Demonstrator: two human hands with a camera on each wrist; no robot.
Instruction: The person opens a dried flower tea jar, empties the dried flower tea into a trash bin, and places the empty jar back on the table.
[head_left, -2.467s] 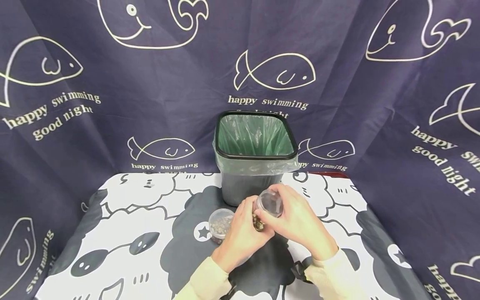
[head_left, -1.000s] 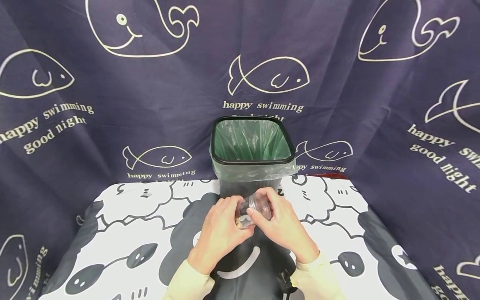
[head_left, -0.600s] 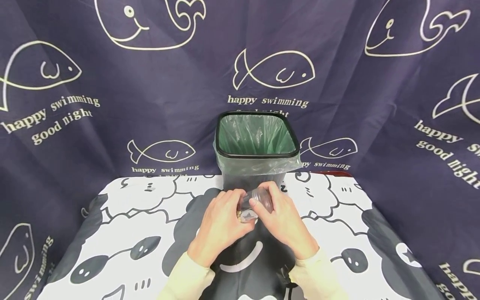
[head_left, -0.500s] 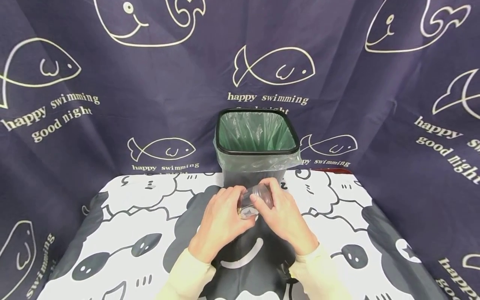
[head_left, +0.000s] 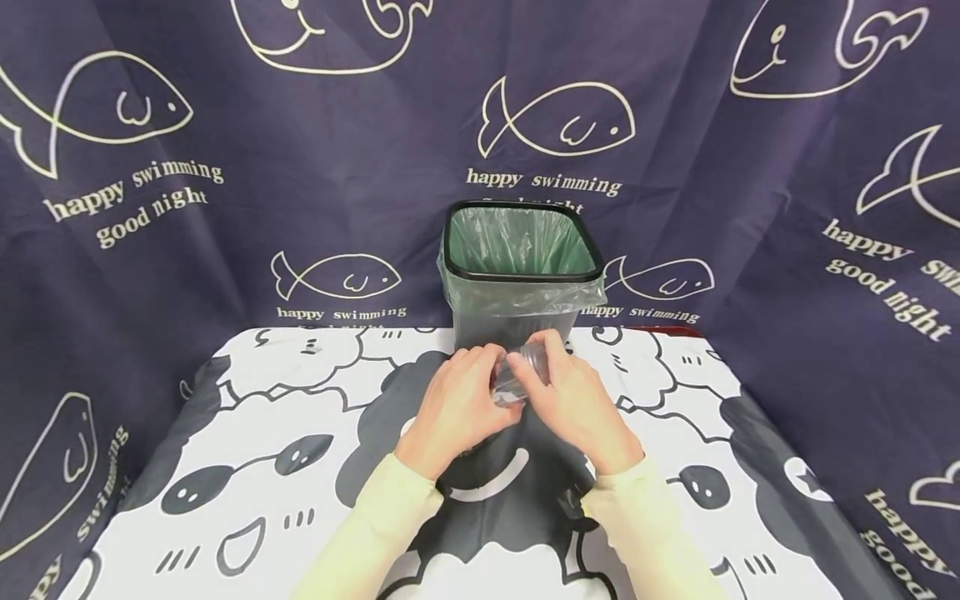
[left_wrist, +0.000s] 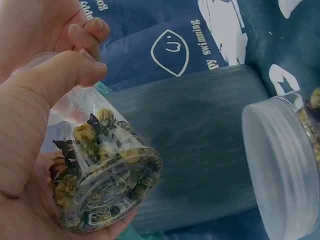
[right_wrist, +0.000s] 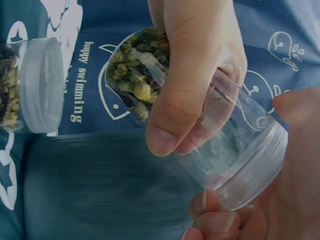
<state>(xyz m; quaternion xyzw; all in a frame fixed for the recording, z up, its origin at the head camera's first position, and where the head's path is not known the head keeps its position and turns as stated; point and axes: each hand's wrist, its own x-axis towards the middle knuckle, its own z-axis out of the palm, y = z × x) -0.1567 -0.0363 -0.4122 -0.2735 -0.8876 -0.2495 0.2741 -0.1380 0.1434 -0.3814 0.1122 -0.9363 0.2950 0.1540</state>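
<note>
Both hands hold a clear plastic jar (head_left: 512, 388) just in front of the bin. My left hand (head_left: 457, 408) curls round its body, thumb across the side in the left wrist view. Inside, dried flowers (left_wrist: 87, 137) are gathered toward the base, and the rest of the jar looks bare. At the other end, my right hand (head_left: 583, 408) grips the ribbed clear cap (right_wrist: 257, 172) with thumb and fingers. The jar lies tilted, cap toward the right hand. A second jar of dried flowers with a frosted lid (left_wrist: 280, 167) stands close by, hidden in the head view.
A grey bin (head_left: 513, 321) with a black rim and green liner bag stands at the back of the table, right behind the hands. A printed cloth (head_left: 292, 425) covers the table. Dark blue curtains (head_left: 360, 167) enclose the back and sides.
Both hands have shifted left with the jar, which has tipped further over. The second jar, visible beside my left hand at first, is now out of sight in the head view.
</note>
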